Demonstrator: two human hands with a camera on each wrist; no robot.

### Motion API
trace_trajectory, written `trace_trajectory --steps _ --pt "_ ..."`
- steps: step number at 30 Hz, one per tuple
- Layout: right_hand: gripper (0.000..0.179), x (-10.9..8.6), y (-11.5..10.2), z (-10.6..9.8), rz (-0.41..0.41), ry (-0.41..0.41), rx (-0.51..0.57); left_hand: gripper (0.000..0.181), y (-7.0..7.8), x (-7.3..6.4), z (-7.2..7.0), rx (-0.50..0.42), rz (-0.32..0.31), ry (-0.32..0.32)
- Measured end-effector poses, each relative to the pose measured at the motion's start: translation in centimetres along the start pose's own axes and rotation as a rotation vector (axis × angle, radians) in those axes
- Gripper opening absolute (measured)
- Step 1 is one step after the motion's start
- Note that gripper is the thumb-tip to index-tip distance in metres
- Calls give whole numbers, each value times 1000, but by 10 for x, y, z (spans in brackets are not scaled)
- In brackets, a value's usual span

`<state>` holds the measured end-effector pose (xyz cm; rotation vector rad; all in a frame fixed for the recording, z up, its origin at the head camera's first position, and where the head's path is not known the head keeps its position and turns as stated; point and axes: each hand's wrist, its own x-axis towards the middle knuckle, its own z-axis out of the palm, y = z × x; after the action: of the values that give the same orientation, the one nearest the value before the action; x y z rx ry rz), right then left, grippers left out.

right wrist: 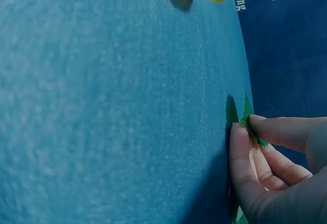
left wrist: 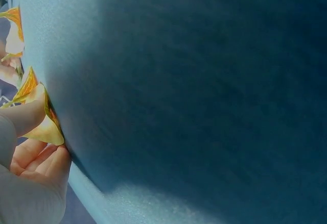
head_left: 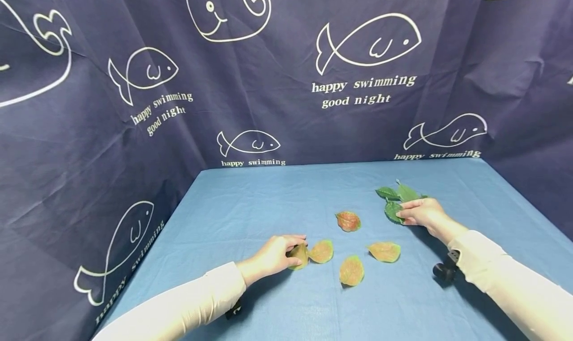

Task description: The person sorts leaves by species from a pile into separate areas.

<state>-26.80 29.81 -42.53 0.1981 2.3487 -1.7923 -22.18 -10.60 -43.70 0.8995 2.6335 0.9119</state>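
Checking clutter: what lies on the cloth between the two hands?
Head view: between left hand and right hand lie four orange leaves, on the blue cloth.

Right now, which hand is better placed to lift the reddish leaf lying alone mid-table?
Probably right. The right hand pinches a green leaf close beside the reddish leaf; the left hand grips a yellowish leaf farther away.

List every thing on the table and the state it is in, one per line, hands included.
Left hand: pinches a yellow-orange leaf at the table.
Right hand: pinches a green leaf.
Other green leaves: lying flat, bunched together.
Four other orange leaves: lying loose, untouched.
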Motion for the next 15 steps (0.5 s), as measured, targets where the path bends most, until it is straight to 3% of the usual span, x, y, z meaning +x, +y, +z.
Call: trace_trajectory --steps 8,15 --pt "53 -2 0 -1 -2 -29 15 46 0 0 0 -22 -2 -1" --pt "52 -4 -1 -3 -19 -6 -3 45 2 -1 0 2 14 6"
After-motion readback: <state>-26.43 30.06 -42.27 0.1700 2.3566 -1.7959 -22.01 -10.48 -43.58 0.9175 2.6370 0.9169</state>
